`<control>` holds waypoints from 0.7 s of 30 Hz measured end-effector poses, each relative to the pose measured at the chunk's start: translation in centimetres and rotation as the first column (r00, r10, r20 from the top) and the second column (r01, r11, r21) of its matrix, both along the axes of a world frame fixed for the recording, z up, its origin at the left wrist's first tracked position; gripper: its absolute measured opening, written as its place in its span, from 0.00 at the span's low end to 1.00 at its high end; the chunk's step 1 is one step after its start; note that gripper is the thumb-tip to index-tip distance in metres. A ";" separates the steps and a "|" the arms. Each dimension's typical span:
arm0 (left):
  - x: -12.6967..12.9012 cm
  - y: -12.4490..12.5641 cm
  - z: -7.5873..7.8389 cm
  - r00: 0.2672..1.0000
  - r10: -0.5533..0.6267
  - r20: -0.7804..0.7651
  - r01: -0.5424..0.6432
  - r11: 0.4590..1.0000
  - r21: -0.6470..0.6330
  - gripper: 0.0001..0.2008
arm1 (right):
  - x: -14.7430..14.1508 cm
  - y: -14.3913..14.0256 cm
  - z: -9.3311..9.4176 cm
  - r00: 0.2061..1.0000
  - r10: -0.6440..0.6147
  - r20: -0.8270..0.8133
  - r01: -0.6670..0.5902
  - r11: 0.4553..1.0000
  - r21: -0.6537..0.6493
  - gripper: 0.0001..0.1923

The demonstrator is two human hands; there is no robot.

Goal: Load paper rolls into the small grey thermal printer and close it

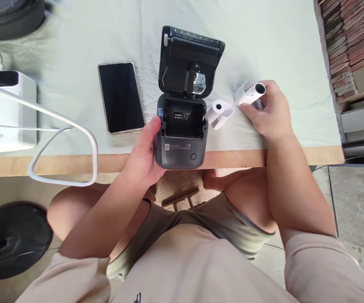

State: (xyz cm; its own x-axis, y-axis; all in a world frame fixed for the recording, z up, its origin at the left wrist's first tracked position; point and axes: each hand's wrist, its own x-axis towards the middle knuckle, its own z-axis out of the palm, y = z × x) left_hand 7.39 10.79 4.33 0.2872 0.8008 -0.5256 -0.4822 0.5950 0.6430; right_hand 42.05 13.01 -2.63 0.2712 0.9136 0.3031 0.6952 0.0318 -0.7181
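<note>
A dark grey label printer [182, 147] sits at the table's front edge with its lid [189, 63] swung up and its paper bay bare. My left hand [147, 153] grips the printer's left side, thumb on the upper corner; its other fingers are hidden behind the body. To the right of the printer, a small white paper roll [219, 110] lies with a loose flap of paper. My right hand [272, 111] holds a second white paper roll [251, 94] between thumb and fingers, its dark core facing up and a strip of paper hanging loose at its left.
A smartphone [121, 97] with a dark screen lies left of the printer. Farther left stands a white box-shaped device [27, 113] with a white cable [89, 136] looping over the table edge. A black round object [11, 19] is at the back left; stacked bricks [355, 46] are beyond the right edge.
</note>
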 end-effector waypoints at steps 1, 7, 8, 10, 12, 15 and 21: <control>0.0 0.0 -0.1 1.000 0.006 0.001 -0.006 1.000 0.001 0.19 | -0.1 -0.5 0.4 1.000 -0.016 0.022 0.016 1.000 0.015 0.27; 0.0 0.0 -0.3 0.998 0.040 0.049 -0.040 0.999 -0.001 0.18 | -6.0 -3.7 4.0 0.967 0.182 0.178 -0.219 0.950 0.221 0.26; 0.1 0.1 -0.3 0.998 0.047 0.050 -0.046 0.999 -0.015 0.19 | -7.3 -3.7 3.9 0.947 0.237 0.217 -0.278 0.943 0.182 0.28; 0.2 0.1 0.0 0.997 0.057 0.044 -0.055 0.998 -0.044 0.22 | -9.4 -3.2 3.1 0.922 0.311 0.230 -0.333 0.940 0.067 0.27; 0.1 0.1 0.1 0.997 0.050 0.062 -0.047 0.997 -0.059 0.24 | -10.3 -2.3 2.1 0.912 0.347 0.218 -0.352 0.936 -0.016 0.23; -0.3 0.0 -0.3 0.991 0.026 0.134 -0.019 0.998 -0.055 0.22 | -9.8 -1.6 1.4 0.920 0.337 0.199 -0.342 0.940 -0.011 0.20; -1.0 -0.5 -1.8 0.971 -0.090 0.221 0.069 0.992 0.103 0.10 | -11.4 -3.8 5.5 0.973 0.228 0.033 -0.218 0.869 0.445 0.36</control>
